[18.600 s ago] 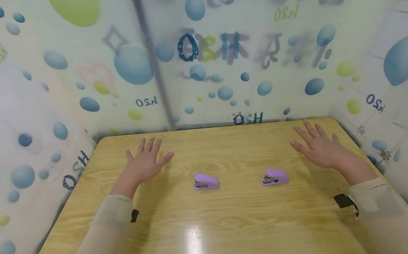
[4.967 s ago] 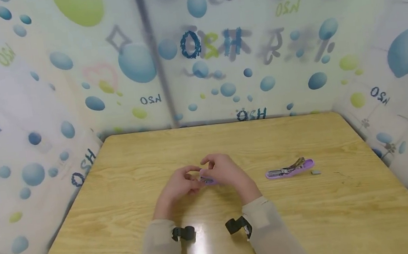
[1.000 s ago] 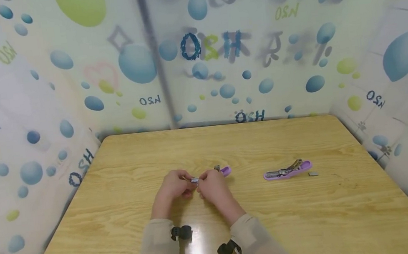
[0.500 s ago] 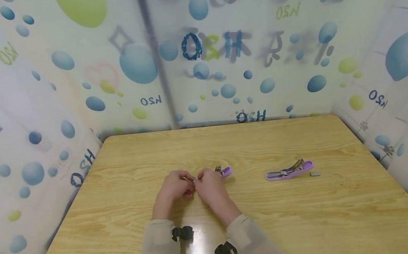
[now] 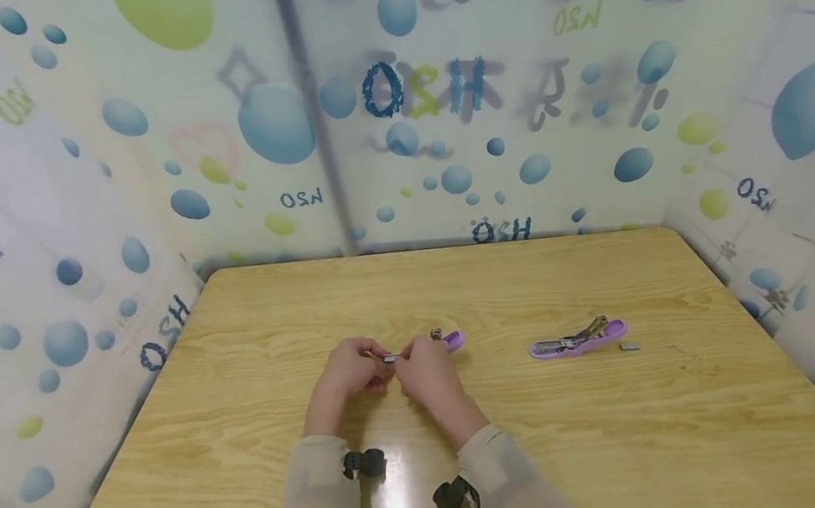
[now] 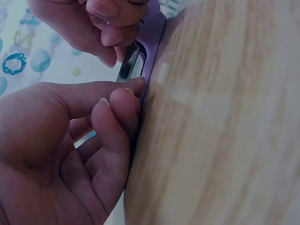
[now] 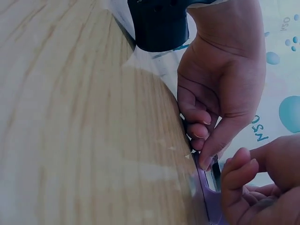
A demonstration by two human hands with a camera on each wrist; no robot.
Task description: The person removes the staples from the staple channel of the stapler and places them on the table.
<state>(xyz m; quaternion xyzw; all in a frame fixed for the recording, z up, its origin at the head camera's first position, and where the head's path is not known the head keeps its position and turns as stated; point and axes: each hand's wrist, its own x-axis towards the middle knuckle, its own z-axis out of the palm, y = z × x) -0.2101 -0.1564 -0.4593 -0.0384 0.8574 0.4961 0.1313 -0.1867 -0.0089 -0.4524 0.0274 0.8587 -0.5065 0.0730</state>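
Left of the table's middle lies a purple stapler [image 5: 454, 340], opened out, its metal magazine [image 5: 392, 358] showing between my hands. My left hand [image 5: 349, 374] pinches its front end between thumb and fingers, low at the tabletop in the left wrist view. Curled fingers of my right hand [image 5: 427, 373] are at the magazine, covering the stapler's middle; I cannot tell whether they also pinch something small. In the right wrist view, the purple base [image 7: 213, 201] runs along the table under both hands. A second purple stapler [image 5: 576, 342] lies opened out to the right, untouched.
A small grey strip of staples [image 5: 629, 346] lies beside the second stapler. The wooden table [image 5: 292, 301] meets patterned walls [image 5: 514, 133] at the back and sides. Black wrist cameras [image 5: 450, 498] sit close together below the hands.
Both hands have come from lying spread apart to the left stapler, and both staplers have been opened. Within the last second, my right hand shifts slightly left, then back right.
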